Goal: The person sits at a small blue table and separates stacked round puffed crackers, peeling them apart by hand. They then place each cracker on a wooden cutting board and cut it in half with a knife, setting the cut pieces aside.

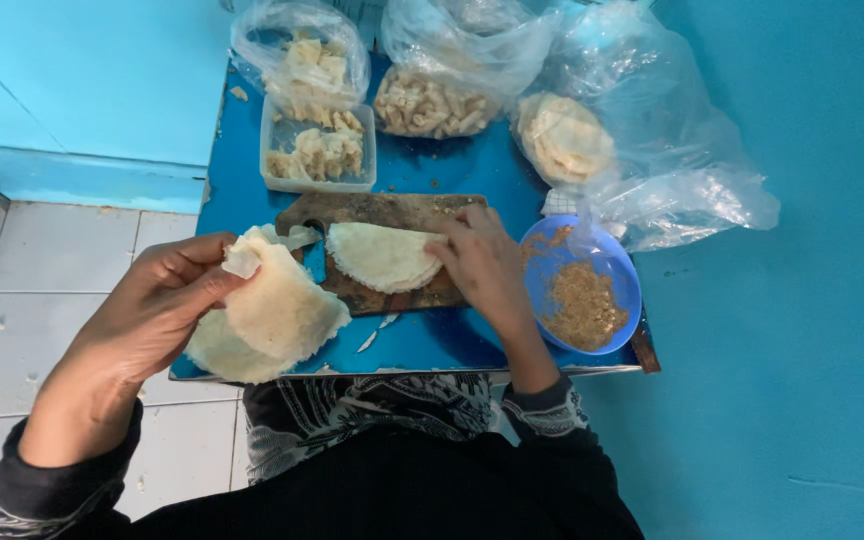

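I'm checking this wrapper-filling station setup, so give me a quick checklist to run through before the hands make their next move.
1. Left hand has a firm grip on the stack of pale round dough wrappers: ok.
2. Right hand rests on the single pale round wrapper on the dark wooden cutting board: ok.
3. Blue plastic bowl of brown crumbly filling sits close beside the right hand: ok.
4. A spoon for the filling is present: cannot tell.
5. Board lies flat on the blue tabletop: ok.
6. Tabletop free of scraps: not ok, pale bits lie near the front edge.
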A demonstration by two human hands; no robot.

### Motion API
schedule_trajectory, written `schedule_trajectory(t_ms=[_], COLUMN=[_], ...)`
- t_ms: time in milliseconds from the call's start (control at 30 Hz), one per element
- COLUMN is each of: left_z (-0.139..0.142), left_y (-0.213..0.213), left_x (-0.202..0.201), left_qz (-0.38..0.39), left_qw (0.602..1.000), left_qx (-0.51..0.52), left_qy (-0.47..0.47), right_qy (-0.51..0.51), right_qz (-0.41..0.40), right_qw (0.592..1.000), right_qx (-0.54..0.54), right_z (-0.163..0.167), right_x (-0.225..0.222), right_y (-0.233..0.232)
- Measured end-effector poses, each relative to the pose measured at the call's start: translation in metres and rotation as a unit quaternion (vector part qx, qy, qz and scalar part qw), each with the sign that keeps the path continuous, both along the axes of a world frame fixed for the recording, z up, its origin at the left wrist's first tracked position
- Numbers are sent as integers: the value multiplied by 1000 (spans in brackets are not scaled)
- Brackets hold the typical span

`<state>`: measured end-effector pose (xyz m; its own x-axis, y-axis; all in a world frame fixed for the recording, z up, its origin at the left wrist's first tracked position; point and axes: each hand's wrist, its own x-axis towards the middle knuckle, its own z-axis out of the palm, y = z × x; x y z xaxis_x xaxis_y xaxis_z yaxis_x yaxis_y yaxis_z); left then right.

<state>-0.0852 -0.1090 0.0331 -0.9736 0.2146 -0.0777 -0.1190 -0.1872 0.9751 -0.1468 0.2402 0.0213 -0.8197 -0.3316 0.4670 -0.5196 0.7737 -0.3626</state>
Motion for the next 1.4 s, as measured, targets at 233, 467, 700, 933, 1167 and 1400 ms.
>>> schedule_trajectory(t_ms=[233, 467, 700, 933, 1167, 1400], left_z=[6, 4, 0, 6, 6, 1], left_y=[-1, -8, -12, -9, 26, 73], left_x=[-2, -5, -8, -10, -32, -42], left_qz=[16, 32, 21, 20, -13, -22], left_qw=[1000, 999, 1000, 1000, 998, 982], left_qx=[4, 10, 2, 0, 51, 186], left_qy=[-10, -23, -2, -12, -28, -39], right_qy=[16, -14, 0, 35, -163, -406], right_qz=[-14, -28, 26, 2, 116, 327], right_qw=[1000, 1000, 1000, 997, 950, 633], right_qx=[-7, 2, 5, 74, -239, -572], right_z=[-8, -11, -11, -9, -3, -12], right_x=[-4, -2, -6, -10, 1, 29], right_y=[-1, -6, -3, 5, 5, -36])
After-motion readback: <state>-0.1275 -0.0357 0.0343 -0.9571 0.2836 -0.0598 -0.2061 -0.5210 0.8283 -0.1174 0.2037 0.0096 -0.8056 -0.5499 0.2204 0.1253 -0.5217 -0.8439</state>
